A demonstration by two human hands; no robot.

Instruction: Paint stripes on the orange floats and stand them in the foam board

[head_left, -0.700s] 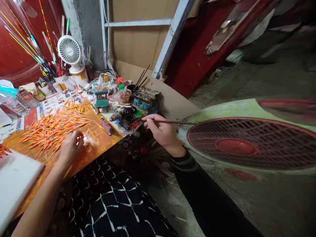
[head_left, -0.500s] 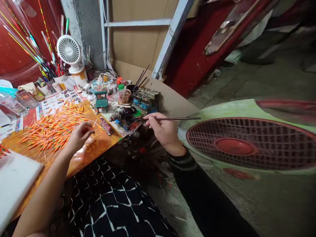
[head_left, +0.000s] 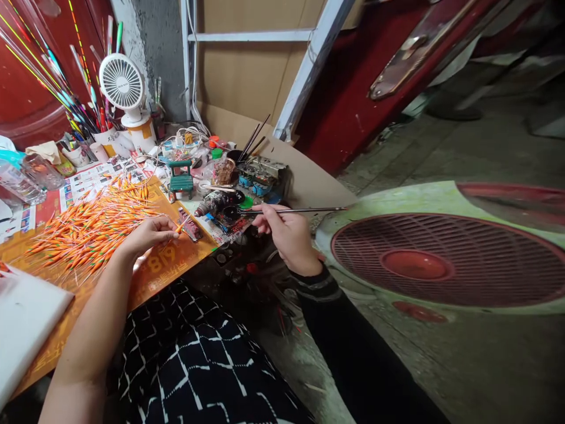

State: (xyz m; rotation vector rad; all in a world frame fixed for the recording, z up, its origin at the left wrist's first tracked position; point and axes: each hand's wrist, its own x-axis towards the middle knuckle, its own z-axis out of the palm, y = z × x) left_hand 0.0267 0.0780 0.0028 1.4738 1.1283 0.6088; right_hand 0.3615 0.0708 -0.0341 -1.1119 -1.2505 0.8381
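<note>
My left hand (head_left: 150,234) is shut on a thin orange-and-white fishing float (head_left: 180,224), pinching it by the fingertips just right of a big heap of similar orange floats (head_left: 92,227). The heap lies on an orange printed mat (head_left: 170,253). My right hand (head_left: 286,235) grips a slim dark paintbrush (head_left: 304,209) like a pen. Its tip points left, close to a cluttered paint palette (head_left: 232,222), and whether they touch is hidden at this size.
Paint pots (head_left: 253,179), a small green chair-shaped stand (head_left: 180,179) and cables crowd the table's back. Finished floats (head_left: 44,65) stand in a holder beside a white desk fan (head_left: 121,82). A large red floor fan (head_left: 445,259) sits to the right, and a white pad (head_left: 26,318) lies at lower left.
My left hand has lifted from the heap and moved right, now pinching a float. My right hand and brush have shifted slightly left and up.
</note>
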